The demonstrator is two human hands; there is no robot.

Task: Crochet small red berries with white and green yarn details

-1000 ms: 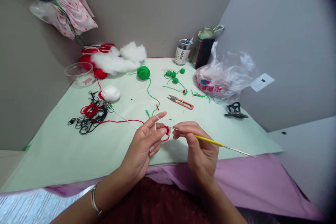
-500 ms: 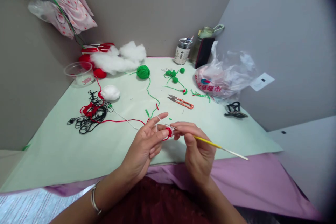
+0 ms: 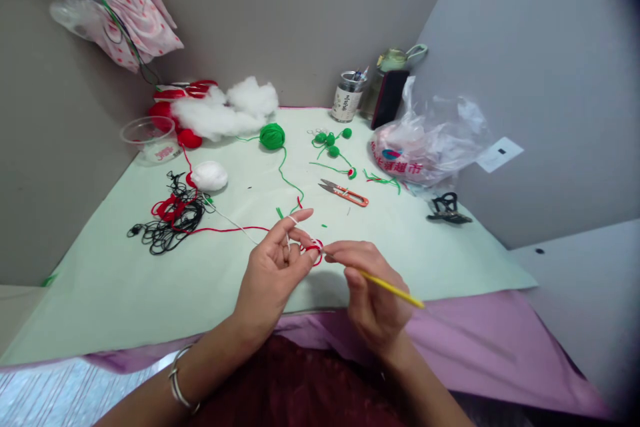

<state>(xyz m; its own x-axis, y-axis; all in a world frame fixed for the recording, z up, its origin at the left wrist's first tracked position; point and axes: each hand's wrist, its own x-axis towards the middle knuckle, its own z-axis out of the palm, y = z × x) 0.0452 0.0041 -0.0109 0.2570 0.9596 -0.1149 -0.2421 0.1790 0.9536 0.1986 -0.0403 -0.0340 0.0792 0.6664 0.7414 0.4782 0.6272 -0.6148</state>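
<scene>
My left hand (image 3: 280, 260) pinches a small red and white crochet piece (image 3: 316, 248) between thumb and fingers, with white yarn looped over its raised index finger. In my right hand (image 3: 375, 287) is a crochet hook with a yellow handle (image 3: 393, 289); its tip meets the piece and is partly hidden by fingers. The hook's rear end is smeared by motion. White yarn runs back to a white ball of yarn (image 3: 210, 175) on the left. A red strand (image 3: 227, 229) leads from a tangle of red and black yarn (image 3: 173, 217) towards my left hand.
Orange-handled thread snips (image 3: 344, 193) lie beyond my hands, near small green crocheted balls (image 3: 333, 151) and a green yarn ball (image 3: 273, 137). White stuffing (image 3: 225, 113) and a clear tub (image 3: 150, 140) stand back left. A plastic bag (image 3: 425, 147) and black hair clip (image 3: 449, 209) are right.
The crochet piece has been turned in my left fingers and sits slightly further left. My right hand has tilted the hook, its handle now sloping more steeply down to the right.
</scene>
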